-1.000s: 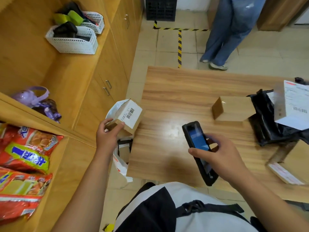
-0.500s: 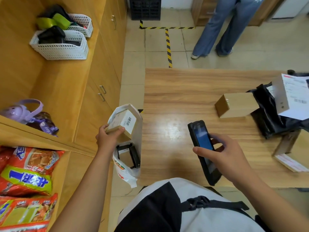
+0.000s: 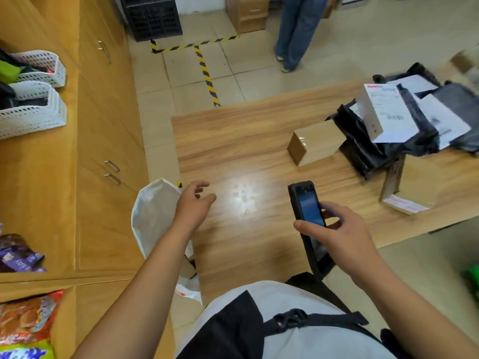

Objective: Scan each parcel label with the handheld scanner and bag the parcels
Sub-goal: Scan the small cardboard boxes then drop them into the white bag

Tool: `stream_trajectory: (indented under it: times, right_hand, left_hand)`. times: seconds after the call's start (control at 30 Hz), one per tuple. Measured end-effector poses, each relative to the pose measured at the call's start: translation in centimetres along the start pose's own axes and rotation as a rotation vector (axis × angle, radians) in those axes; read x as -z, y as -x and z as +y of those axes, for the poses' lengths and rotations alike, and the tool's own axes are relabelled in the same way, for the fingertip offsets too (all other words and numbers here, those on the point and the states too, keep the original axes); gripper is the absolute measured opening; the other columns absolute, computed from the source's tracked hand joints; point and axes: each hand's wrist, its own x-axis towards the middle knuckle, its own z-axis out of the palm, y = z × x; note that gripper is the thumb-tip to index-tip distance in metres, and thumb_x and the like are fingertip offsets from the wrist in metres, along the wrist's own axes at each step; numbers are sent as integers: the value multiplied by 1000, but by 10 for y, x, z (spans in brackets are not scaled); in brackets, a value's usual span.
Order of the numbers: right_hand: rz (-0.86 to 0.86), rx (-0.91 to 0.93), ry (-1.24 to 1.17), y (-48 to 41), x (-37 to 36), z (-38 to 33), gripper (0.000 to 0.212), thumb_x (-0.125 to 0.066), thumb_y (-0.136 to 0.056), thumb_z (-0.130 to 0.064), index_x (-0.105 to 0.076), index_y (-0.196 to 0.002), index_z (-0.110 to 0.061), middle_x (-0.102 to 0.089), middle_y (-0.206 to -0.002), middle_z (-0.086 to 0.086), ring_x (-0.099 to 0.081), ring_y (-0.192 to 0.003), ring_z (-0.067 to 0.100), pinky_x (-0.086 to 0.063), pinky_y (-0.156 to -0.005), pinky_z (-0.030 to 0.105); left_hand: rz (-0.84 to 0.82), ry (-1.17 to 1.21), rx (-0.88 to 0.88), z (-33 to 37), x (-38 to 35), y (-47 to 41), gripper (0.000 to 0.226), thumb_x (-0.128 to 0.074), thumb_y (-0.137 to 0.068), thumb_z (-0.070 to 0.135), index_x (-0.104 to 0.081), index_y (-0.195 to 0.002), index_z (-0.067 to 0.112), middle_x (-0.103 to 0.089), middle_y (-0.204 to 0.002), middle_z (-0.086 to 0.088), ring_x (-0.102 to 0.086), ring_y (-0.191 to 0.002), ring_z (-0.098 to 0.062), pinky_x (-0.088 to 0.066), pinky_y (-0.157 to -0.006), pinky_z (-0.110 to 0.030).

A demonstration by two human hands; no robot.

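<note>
Scanner (image 3: pixel 309 206) in right hand (image 3: pixel 342 237); left hand (image 3: pixel 193 206) loose over table (image 3: pixel 233 141).

**Room: wood and tile**

Beige tiled floor (image 3: pixel 259 84) is marked with yellow-black hazard tape (image 3: pixel 206 73) at 12 o'clock. Wooden cabinets (image 3: pixel 103 141) are run along 9 o'clock. A black crate (image 3: pixel 154 18) is set at 11, a drawer unit (image 3: pixel 248 14) at 12. Glare is thrown on the wooden table (image 3: pixel 233 141).

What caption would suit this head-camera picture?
Right hand holds the scanner while the empty left hand hovers beside the white bag.
</note>
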Motion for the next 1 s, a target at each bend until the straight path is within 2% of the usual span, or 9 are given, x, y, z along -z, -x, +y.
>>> stream_trajectory:
  times: [0.1,0.3,0.4,0.53,0.7,0.77,0.87,0.93,1.0]
  right_hand:
    - [56,-56,-38,7,22,13,84,-87,-68,-49,-55,-141,-26,-59,-125,-1,-63,-89,17,-50,-67,31]
    - [208,-170,-97,21,70,44,69,-88,-68,-47,-60,-129,-32,-61,-114,-8,-64,-74,-1,-44,-56,18]
    - [252,-210,-124,24,96,62,73,-89,-65,-53,-62,-129,-29,-62,-115,-4,-64,-77,9,-43,-58,22]
    - [300,-252,-174,24,134,87,70,-88,-68,-51,-63,-129,-27,-64,-115,0,-66,-81,14,-45,-60,25]
    - [340,-288,-220,13,173,115,61,-86,-67,-53,-59,-119,-36,-62,-115,-2,-66,-78,11,-49,-64,30]
    - [360,-298,-250,6,186,126,57,-87,-67,-52,-58,-114,-39,-62,-117,-1,-65,-89,19,-54,-74,39]
    - [368,-302,-276,-5,205,145,52,-87,-68,-51,-56,-108,-42,-62,-117,-2,-64,-99,23,-54,-82,42]
    - [349,-305,-285,-11,217,155,44,-87,-69,-52,-58,-101,-43,-63,-116,-2,-66,-93,18,-54,-75,36]
    - [340,-306,-310,-17,229,166,36,-87,-70,-49,-58,-91,-47,-65,-110,-1,-68,-78,8,-50,-58,20]
  left_hand:
    - [-126,-55,-84,31,-37,-5,29,-68,-91,22,-61,-118,28,-55,-123,4,-51,-111,-16,-45,-87,-34]
    - [-303,-78,-194,79,-116,-1,27,-69,-88,19,-63,-111,33,-58,-119,5,-53,-110,-14,-41,-69,-19]
    - [-362,-99,-258,99,-156,6,27,-69,-88,18,-62,-108,33,-59,-119,5,-54,-110,-15,-41,-69,-19]
    - [-425,-136,-314,128,-210,24,27,-68,-88,17,-61,-101,39,-60,-108,14,-56,-109,-13,-44,-81,-27]
    - [-542,-230,-378,149,-284,55,26,-73,-85,21,-62,-104,36,-60,-107,12,-57,-104,-11,-39,-69,-10]
    - [-554,-315,-393,153,-315,67,32,-76,-84,30,-61,-111,35,-57,-115,10,-54,-107,-11,-43,-75,-14]
    - [-504,-500,-423,159,-362,84,58,-76,-78,46,-52,-129,34,-46,-132,4,-49,-116,-18,-47,-94,-36]
    - [-445,-573,-436,166,-390,95,71,-74,-71,56,-46,-133,35,-42,-135,1,-44,-122,-23,-41,-96,-39]
    - [-402,-599,-409,173,-416,102,84,-72,-66,66,-41,-137,36,-39,-139,-1,-39,-127,-24,-35,-100,-41]
